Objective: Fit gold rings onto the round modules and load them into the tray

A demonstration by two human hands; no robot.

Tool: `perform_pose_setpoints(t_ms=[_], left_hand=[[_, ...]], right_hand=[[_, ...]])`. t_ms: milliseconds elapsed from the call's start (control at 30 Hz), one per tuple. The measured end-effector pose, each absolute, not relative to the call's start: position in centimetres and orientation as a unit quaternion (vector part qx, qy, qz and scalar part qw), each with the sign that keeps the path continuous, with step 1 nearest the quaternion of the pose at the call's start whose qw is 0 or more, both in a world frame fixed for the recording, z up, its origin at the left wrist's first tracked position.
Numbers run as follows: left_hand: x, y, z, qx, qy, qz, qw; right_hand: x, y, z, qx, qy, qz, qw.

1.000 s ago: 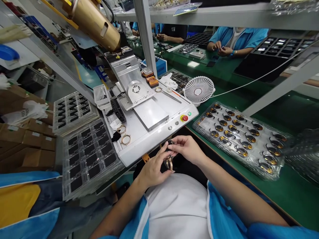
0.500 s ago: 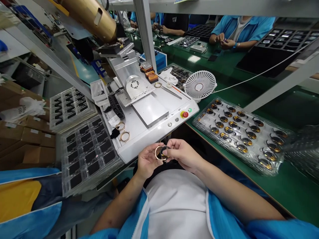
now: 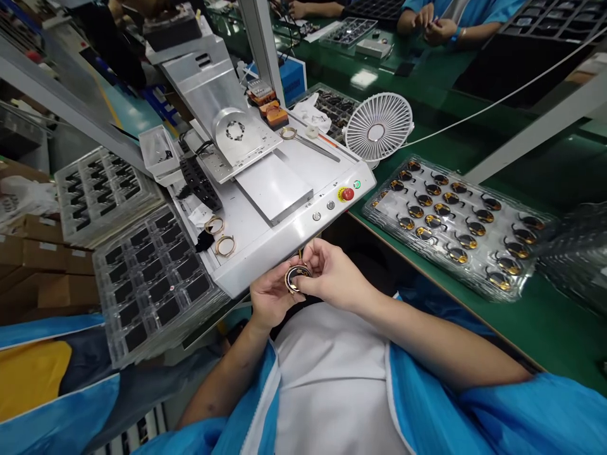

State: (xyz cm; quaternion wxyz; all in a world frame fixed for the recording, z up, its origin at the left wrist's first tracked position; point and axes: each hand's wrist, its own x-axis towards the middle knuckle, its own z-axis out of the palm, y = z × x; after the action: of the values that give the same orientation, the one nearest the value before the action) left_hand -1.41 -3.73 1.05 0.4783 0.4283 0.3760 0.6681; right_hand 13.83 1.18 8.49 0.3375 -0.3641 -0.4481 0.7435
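My left hand (image 3: 269, 297) is closed around the edge of a gold ring (image 3: 287, 282), holding it in front of my white shirt. A round black disc with gold-coloured patches (image 3: 296, 272) now lies against or within that ring; whether it is fully seated I cannot tell. My right hand (image 3: 337, 275) is closed at the disc, its thumb and fingers on the face and edge and partly covering it. Two loose gold rings, one of them the nearer ring (image 3: 225, 246), lie on the white machine base (image 3: 265, 258) beyond my left hand.
Right of the machine, a clear tray (image 3: 474, 268) carries rows of similar black-and-gold discs. A white fan (image 3: 378, 128) and tweezers (image 3: 317, 146) are further back. Stacked trays of black squares (image 3: 154, 272) stand at left. A red button (image 3: 348, 194) is on the machine's front. Co-workers sit opposite.
The disc, earlier held at the ring's right side and overlapping it, has moved left over the ring's opening. Both hands have come closer together, and the view has shifted downward and rightward.
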Motion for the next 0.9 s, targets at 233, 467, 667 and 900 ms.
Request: perform_pose_setpoints(t_ms=[233,467,667,900], left_hand=[[-1.5,-3.8,1.0,0.428,0.374,0.665,0.485],[-1.4,-3.5,1.2,0.412,0.369,0.681,0.48],[-1.5,-3.8,0.3,0.4,0.399,0.688,0.455],[-1.1,-4.2,-0.2,0.452,0.373,0.686,0.431]], right_hand=[[13.9,1.3,8.1,-0.364,-0.462,0.741,0.326],[13.9,1.4,7.9,-0.351,-0.46,0.75,0.32],[14.0,1.9,7.8,-0.368,-0.435,0.761,0.31],[14.9,2.0,6.1,-0.385,-0.432,0.781,0.237]])
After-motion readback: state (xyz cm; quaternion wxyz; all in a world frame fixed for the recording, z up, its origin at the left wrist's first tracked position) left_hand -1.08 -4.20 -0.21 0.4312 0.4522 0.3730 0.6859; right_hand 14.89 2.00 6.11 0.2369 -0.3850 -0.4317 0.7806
